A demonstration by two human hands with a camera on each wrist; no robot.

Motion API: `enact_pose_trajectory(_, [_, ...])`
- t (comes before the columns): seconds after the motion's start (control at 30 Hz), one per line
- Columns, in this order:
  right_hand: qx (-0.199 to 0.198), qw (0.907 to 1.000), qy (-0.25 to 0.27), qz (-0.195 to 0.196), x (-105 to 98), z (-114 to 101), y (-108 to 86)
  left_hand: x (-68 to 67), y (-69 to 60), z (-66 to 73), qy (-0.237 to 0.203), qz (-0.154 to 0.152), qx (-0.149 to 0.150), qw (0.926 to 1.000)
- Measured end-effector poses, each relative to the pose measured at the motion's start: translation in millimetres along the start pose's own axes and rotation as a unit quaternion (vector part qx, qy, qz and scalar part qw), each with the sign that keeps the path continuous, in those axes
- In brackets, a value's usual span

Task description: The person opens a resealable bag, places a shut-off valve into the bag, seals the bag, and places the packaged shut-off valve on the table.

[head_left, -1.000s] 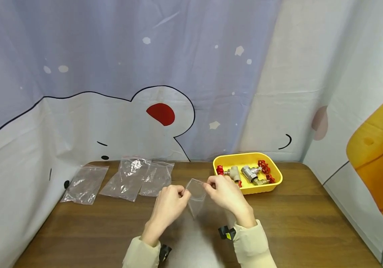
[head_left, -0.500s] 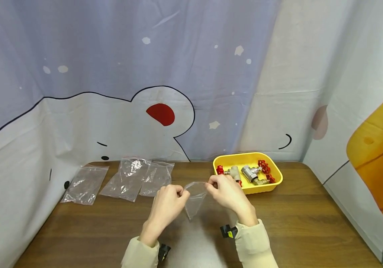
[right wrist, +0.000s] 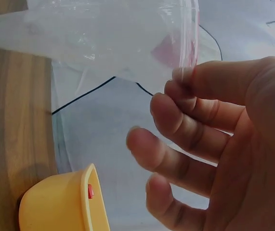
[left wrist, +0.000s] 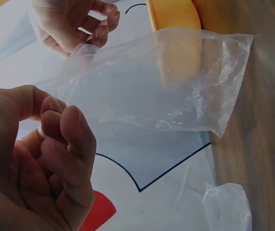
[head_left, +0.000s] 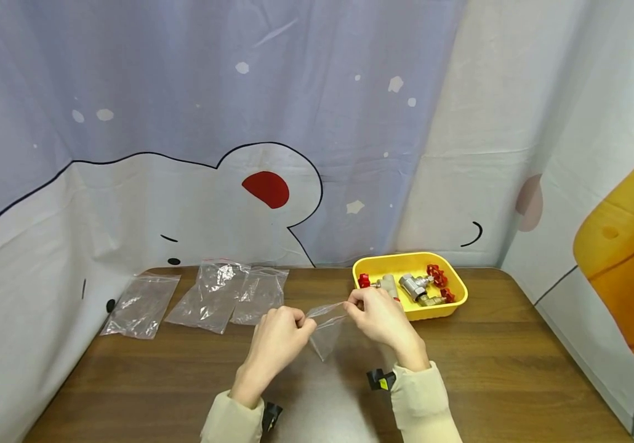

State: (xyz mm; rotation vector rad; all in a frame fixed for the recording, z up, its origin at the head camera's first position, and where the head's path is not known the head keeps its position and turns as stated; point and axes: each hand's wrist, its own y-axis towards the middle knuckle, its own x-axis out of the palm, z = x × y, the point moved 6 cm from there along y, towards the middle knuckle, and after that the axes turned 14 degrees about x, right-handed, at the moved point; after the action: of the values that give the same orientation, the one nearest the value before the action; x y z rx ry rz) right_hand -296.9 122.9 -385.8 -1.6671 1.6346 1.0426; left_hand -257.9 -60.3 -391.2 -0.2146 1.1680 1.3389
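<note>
A clear plastic bag (head_left: 325,337) hangs between the two hands above the table, its mouth parted. The left hand (head_left: 278,344) pinches one top corner between thumb and fingers, while the right hand (head_left: 385,323) pinches the opposite corner. In the left wrist view the bag (left wrist: 142,82) looks empty, stretching from the left hand (left wrist: 41,154) to the right hand (left wrist: 74,24). The right wrist view has the bag's edge (right wrist: 188,38) between the thumb and index finger of the right hand (right wrist: 200,134), the other fingers loosely bent.
Several flat clear bags (head_left: 142,306) lie at the table's back left. Behind the right hand stands a yellow tray (head_left: 457,301) holding metal valves (head_left: 415,285) with red handles. A printed curtain (head_left: 317,123) hangs along the table's back edge.
The right hand has shifted slightly right, away from the left hand. The bag's mouth has changed from a tall diamond to a narrower, slanted opening.
</note>
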Motion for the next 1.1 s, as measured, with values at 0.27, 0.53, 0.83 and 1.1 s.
enact_pose_trajectory(0.27, [-0.012, 0.9998, 0.011, -0.007, 0.3, 0.4, -0.4, -5.5, -1.8, 2.3, 0.001, 0.011, 0.003, 0.9999])
enact_pose_trajectory(0.53, [-0.024, 0.9995, 0.015, -0.014, -3.2, -3.7, -3.7, -10.9, -1.0, 6.8, 0.011, 0.036, 0.015, 0.9992])
enact_pose_trajectory(0.83, [-0.045, 0.9986, 0.018, -0.022, -10.2, -13.2, -9.9, -0.1, 4.0, -21.1, -0.079, 0.047, 0.078, 0.9927])
enact_pose_trajectory(1.1, [-0.107, 0.9933, 0.02, -0.039, -10.9, -23.5, -16.9, 23.4, 6.8, -47.3, -0.206, -0.006, 0.125, 0.9705])
